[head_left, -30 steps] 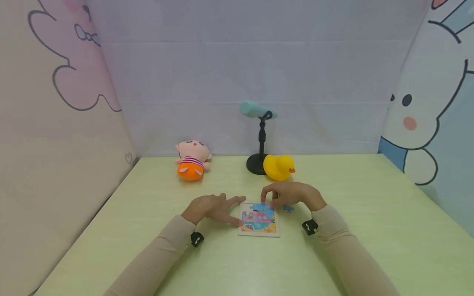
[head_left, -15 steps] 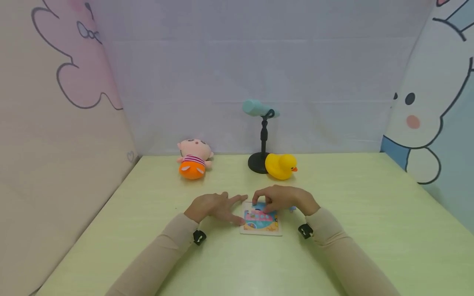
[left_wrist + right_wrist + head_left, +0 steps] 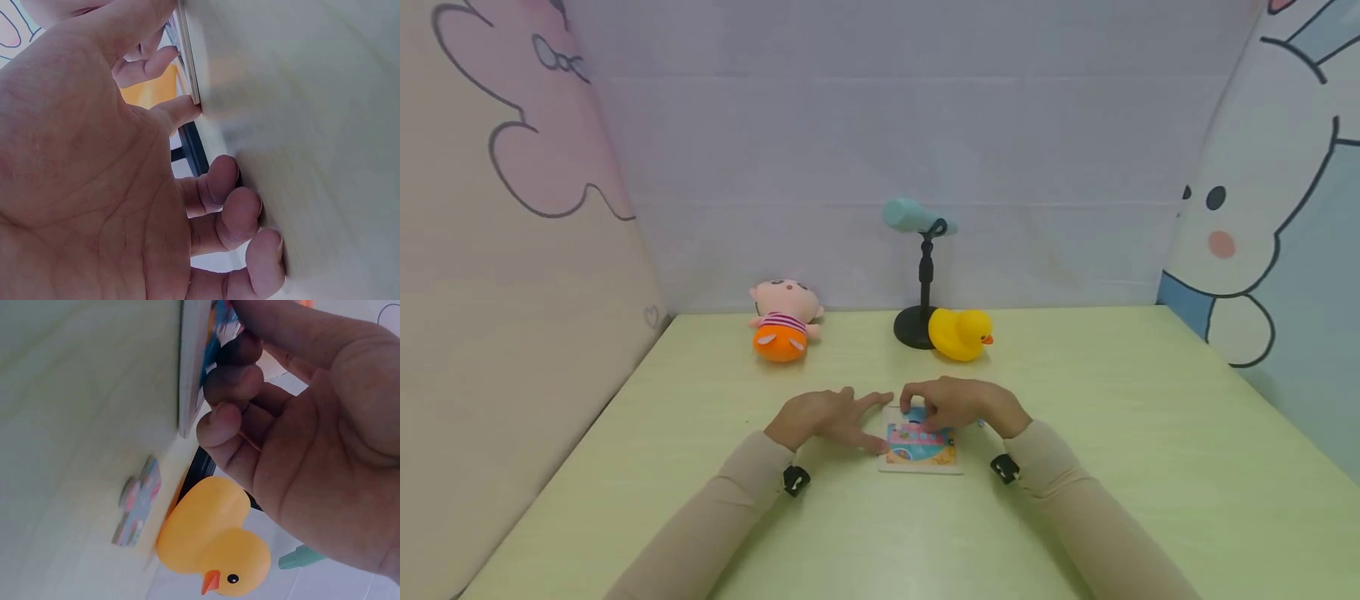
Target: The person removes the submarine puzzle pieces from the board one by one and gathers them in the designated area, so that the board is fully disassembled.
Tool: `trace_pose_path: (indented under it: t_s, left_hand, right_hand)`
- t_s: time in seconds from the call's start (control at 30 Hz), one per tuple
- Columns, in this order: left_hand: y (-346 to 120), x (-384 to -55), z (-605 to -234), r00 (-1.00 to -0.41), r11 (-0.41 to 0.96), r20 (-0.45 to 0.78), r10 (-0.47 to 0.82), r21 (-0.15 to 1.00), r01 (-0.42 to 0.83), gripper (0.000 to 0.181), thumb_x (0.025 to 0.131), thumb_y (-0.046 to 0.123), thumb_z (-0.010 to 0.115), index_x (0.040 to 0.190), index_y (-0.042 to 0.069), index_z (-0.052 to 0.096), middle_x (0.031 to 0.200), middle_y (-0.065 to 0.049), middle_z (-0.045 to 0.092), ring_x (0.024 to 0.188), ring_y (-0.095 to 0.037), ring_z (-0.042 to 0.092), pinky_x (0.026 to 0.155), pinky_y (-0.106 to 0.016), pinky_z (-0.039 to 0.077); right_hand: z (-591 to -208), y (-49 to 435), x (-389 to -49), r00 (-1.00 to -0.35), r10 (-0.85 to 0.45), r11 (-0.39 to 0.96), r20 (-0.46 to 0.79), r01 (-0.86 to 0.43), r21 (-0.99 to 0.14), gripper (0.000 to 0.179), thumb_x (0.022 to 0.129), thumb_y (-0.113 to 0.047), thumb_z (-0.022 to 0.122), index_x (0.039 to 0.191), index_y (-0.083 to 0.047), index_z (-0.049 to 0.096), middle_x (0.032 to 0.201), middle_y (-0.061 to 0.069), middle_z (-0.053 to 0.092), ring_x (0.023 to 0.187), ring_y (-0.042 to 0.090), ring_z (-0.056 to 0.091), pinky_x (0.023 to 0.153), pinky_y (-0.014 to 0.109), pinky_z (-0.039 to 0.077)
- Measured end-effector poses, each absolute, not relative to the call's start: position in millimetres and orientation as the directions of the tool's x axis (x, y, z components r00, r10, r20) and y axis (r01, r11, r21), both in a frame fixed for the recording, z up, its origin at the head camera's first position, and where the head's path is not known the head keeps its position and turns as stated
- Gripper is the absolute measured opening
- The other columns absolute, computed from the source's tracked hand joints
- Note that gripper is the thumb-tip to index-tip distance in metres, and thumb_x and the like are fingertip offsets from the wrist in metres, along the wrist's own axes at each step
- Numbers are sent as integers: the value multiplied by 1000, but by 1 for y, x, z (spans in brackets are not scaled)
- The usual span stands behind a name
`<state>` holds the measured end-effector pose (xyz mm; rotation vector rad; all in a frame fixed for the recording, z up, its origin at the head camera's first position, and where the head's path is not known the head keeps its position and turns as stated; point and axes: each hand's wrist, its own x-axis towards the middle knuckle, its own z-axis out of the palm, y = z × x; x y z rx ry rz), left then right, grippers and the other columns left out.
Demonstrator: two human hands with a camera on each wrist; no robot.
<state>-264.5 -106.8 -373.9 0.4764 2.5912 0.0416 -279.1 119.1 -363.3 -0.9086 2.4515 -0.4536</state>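
Note:
A square jigsaw puzzle board (image 3: 921,469) with a pale frame and a blue-and-pink sea picture lies flat on the table. My left hand (image 3: 827,419) is spread at its left side, thumb at the lower left edge and index finger by the upper left corner; the other fingertips rest on the table in the left wrist view. Over the board's upper part, my right hand (image 3: 955,402) bends down and pinches a blue puzzle piece (image 3: 916,414) between thumb and fingers, close against the picture. The fingers partly hide this piece. Another loose puzzle piece (image 3: 139,503) lies on the table right of the board.
A yellow rubber duck (image 3: 959,335) sits behind the board, against the black round base of a stand (image 3: 916,327) bearing a mint-green cylinder (image 3: 912,216). At the back left lies a plush doll (image 3: 782,323) in orange shorts. Printed cloth walls enclose the table.
My right hand has moved left from the board's upper right corner to over its upper middle. The left hand keeps its place at the board's left edge. The head view has shifted slightly.

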Motion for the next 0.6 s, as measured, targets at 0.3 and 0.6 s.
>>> trace_pose_path:
  t_s: [0.3,0.6]
  left_hand:
    - [-105,-266,-373,-809,935,-471,351,127,331,85,83,77,56,156,47,24,153,-16,38,127,-42,49,92,-58,47]
    - [-106,-265,-374,-806,940,-486,338,127,317,87,84,75,58,157,43,24,154,-19,37,126,-42,50,99,-64,41]
  right_hand:
    - [-364,113,-278,-687,-660,732,-304,-497,-466,22,97,-7,65,114,-16,55,80,2,58,69,16,52,64,27,44]
    - [-366,108,-276,-717,-647,748,-259,-532,-397,24,95,-9,70,110,-22,57,104,8,46,87,21,52,77,33,50]
